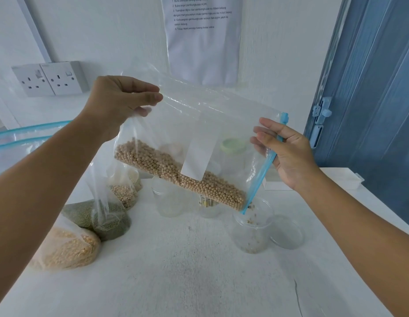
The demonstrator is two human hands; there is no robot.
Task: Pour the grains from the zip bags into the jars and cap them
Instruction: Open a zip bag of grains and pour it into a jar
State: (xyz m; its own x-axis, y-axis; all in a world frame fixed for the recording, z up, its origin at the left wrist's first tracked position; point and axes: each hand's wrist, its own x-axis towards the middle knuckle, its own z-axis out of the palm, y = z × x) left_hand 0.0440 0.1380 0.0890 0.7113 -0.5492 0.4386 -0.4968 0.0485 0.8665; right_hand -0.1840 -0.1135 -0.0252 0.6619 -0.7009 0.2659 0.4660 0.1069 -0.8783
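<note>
Left hand is pinching the bottom corner of a clear zip bag and holding it up high, while the right hand grips the blue zipper edge, so the bag hangs tilted. The tan round grains sit along the low side, with the zipper corner right over an open clear jar on the white table. Its lid lies just beside it, and more grain bags are off to the left.

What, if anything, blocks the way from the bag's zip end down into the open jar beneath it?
Nothing visible does. The zip bag has its blue zip corner right over the open jar, whose lid lies off beside it.
</note>
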